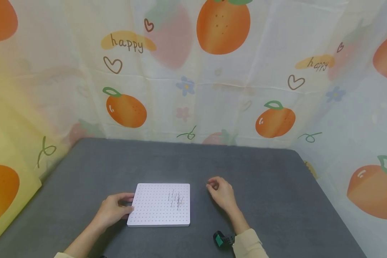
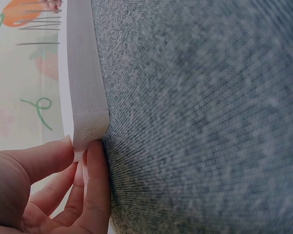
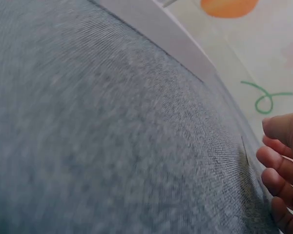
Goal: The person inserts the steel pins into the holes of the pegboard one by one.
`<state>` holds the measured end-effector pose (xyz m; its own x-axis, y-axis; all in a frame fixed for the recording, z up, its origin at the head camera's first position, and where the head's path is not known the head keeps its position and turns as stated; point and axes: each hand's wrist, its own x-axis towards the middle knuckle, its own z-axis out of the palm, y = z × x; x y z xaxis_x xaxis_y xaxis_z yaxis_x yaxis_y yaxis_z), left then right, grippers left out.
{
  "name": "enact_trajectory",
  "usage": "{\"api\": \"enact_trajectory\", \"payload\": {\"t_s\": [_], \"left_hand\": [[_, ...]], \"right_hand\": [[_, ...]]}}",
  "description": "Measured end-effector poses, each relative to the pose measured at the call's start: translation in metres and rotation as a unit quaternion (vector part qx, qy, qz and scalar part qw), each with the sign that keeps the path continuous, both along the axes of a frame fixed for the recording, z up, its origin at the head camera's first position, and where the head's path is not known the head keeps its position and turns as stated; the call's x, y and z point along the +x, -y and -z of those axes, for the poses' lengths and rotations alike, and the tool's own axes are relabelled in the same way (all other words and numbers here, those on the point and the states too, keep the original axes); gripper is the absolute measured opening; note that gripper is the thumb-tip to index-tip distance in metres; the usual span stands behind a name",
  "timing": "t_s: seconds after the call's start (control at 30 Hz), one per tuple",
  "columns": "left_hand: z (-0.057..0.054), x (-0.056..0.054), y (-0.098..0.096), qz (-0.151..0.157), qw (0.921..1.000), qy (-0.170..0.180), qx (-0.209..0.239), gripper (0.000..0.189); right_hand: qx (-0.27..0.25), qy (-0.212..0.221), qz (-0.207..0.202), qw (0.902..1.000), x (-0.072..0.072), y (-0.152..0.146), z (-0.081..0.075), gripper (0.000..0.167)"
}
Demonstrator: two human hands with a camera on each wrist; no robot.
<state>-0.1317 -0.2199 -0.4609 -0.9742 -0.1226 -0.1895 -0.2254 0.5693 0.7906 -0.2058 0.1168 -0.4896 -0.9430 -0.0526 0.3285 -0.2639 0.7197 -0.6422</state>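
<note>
A white pegboard (image 1: 151,208) with rows of small holes lies flat on the dark grey table. Several thin metal pins (image 1: 178,200) stand upright in its right half. My left hand (image 1: 113,209) pinches the board's left edge; in the left wrist view the thumb (image 2: 49,158) presses near a rounded corner, with the fingers below. To the right of the board, my right hand (image 1: 221,192) hovers low with loosely curled fingers and nothing visible in them. In the right wrist view, a thin dark sliver (image 3: 246,150) shows on the cloth near its fingertips.
A black strap with a green-faced device (image 1: 220,239) is at the right wrist. Behind the table (image 1: 264,168) hangs a curtain (image 1: 219,96) printed with oranges and hearts, which also runs down both sides.
</note>
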Motion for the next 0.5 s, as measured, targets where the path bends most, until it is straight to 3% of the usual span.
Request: {"api": "enact_trajectory", "payload": {"t_s": [0.5], "left_hand": [[-0.001,0.0023,-0.0007,0.002,1.0,-0.003,-0.005,0.046]], "right_hand": [[0.029,0.034,0.02,0.9988,-0.0101,0.0044,0.0043,0.013]]}}
